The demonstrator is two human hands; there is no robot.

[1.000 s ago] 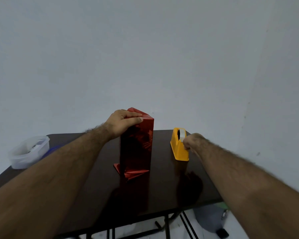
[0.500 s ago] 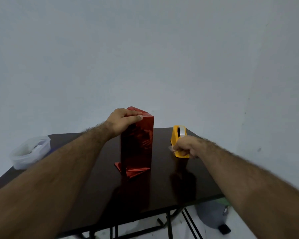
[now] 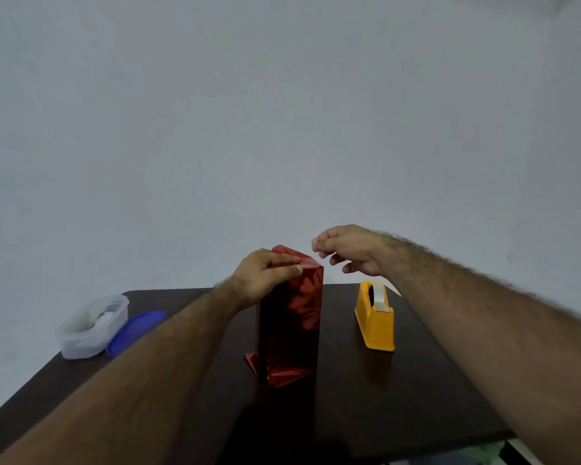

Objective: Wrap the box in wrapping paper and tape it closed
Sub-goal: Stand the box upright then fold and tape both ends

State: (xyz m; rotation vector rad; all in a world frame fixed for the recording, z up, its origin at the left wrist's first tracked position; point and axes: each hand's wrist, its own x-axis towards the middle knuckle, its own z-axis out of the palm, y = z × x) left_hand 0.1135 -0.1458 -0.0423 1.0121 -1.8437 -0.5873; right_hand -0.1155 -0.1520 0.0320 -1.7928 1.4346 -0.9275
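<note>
The box [image 3: 291, 317], tall and narrow and already sheathed in glossy, crinkled red wrapping paper [image 3: 302, 297], stood upright on end near the middle of the dark surface [image 3: 416, 397], with folded paper flaps [image 3: 282, 375] splayed out at its foot. The left hand [image 3: 265, 276] rested on its top, fingers [image 3: 282, 263] laid over the folded upper end and thumb along the front edge, apparently pressing the flaps flat so the fold would not spring open and steadying the tall box against tipping. Just beside and slightly above that top corner hovered the right hand [image 3: 348, 248], its thumb and forefinger pinched together with the other fingers loosely curled; a strip of tape was probably held there, ready for the fold, but nothing clear enough showed between the fingertips to be sure. To the right of the box, apart from it, sat a yellow plastic tape dispenser [image 3: 374, 320], wedge-shaped, with a white roll in it. Well off at the left edge of the surface lay a translucent plastic tub [image 3: 91, 327] with its blue lid [image 3: 135, 332] propped beside it.
</note>
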